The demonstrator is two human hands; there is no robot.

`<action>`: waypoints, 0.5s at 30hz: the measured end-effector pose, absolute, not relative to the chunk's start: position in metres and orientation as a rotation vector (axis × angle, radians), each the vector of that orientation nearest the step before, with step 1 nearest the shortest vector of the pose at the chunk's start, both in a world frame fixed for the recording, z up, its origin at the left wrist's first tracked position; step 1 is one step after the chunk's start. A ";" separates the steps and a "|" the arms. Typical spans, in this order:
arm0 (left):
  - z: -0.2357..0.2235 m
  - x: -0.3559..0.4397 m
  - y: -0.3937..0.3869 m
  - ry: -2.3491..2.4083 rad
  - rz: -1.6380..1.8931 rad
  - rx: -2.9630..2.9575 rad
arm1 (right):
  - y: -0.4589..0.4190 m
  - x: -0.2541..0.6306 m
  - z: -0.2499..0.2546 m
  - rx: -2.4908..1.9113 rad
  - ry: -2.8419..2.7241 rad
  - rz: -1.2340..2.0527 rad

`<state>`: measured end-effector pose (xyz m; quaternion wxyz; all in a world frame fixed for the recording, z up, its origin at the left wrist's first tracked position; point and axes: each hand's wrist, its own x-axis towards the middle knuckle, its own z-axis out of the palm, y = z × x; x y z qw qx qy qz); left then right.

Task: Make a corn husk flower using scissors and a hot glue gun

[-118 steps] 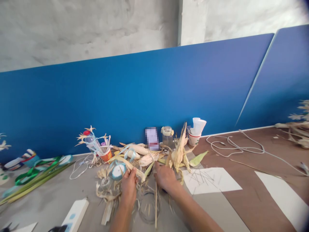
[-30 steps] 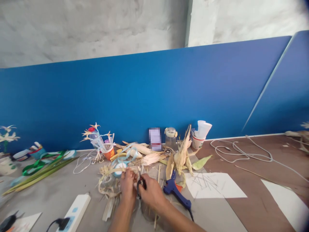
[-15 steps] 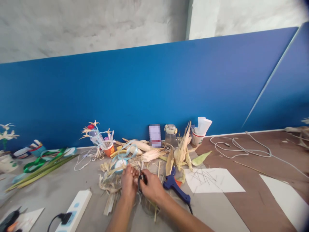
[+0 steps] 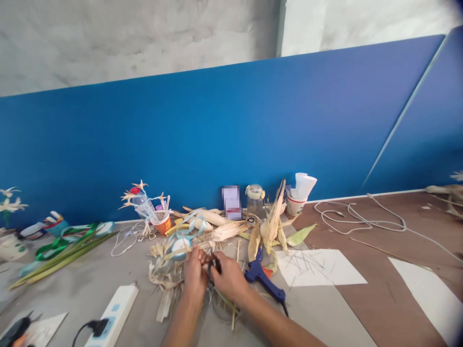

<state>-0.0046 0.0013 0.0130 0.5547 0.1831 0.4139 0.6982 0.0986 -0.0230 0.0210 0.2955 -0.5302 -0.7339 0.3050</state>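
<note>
My right hand (image 4: 230, 275) grips a pair of scissors (image 4: 214, 266) by the black handles, blades pointing away from me. Close beside it, my left hand (image 4: 195, 271) is closed with its fingers curled near the blades; what it pinches is too small and hidden to make out. Around both hands lie dried corn husks (image 4: 228, 230) and curled husk scraps (image 4: 162, 275). A roll of light-blue ribbon (image 4: 181, 246) sits just beyond my left hand. To the right of my right hand lies a dark blue glue gun (image 4: 265, 282).
A white power strip (image 4: 115, 313) lies at front left, and green ribbon (image 4: 65, 243) behind it. A red paper cup (image 4: 163, 224), a lidded jar (image 4: 255, 202) and a cup with white paper (image 4: 296, 205) stand along the blue partition (image 4: 202, 140). White paper (image 4: 321, 272) with thin sticks lies right.
The scissors and my right hand have shifted slightly, staying close against my left hand. The view has tilted a little; the things on the table look unmoved.
</note>
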 end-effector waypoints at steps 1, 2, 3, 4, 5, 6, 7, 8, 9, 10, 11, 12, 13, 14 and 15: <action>0.013 -0.004 0.001 0.977 1.654 0.426 | -0.023 0.099 0.021 -1.410 -1.955 0.815; 0.013 -0.004 0.001 0.977 1.659 0.419 | -0.023 0.099 0.020 -1.406 -1.955 0.819; 0.013 -0.004 0.001 0.976 1.661 0.412 | -0.023 0.099 0.020 -1.399 -1.952 0.824; 0.013 -0.004 0.002 0.974 1.661 0.406 | -0.023 0.099 0.020 -1.393 -1.946 0.829; 0.013 -0.004 0.002 0.970 1.658 0.405 | -0.023 0.099 0.020 -1.390 -1.939 0.834; 0.012 -0.004 0.002 0.968 1.658 0.405 | -0.023 0.099 0.020 -1.387 -1.932 0.839; 0.012 -0.004 0.002 0.965 1.659 0.406 | -0.023 0.099 0.019 -1.385 -1.926 0.843; 0.012 -0.004 0.002 0.964 1.662 0.405 | -0.023 0.099 0.019 -1.380 -1.922 0.846; 0.011 -0.004 0.002 0.963 1.663 0.405 | -0.023 0.099 0.019 -1.374 -1.919 0.847; 0.011 -0.003 0.002 0.962 1.666 0.404 | -0.023 0.099 0.019 -1.369 -1.915 0.848; 0.011 -0.003 0.002 0.961 1.667 0.402 | -0.023 0.099 0.019 -1.365 -1.912 0.849; 0.010 -0.004 0.002 0.962 1.669 0.399 | -0.023 0.099 0.018 -1.365 -1.910 0.850; 0.010 -0.004 0.002 0.964 1.668 0.397 | -0.023 0.099 0.018 -1.367 -1.909 0.852; 0.010 -0.004 0.002 0.967 1.667 0.394 | -0.023 0.099 0.018 -1.366 -1.909 0.855; 0.010 -0.004 0.002 0.973 1.668 0.389 | -0.023 0.099 0.019 -1.363 -1.910 0.857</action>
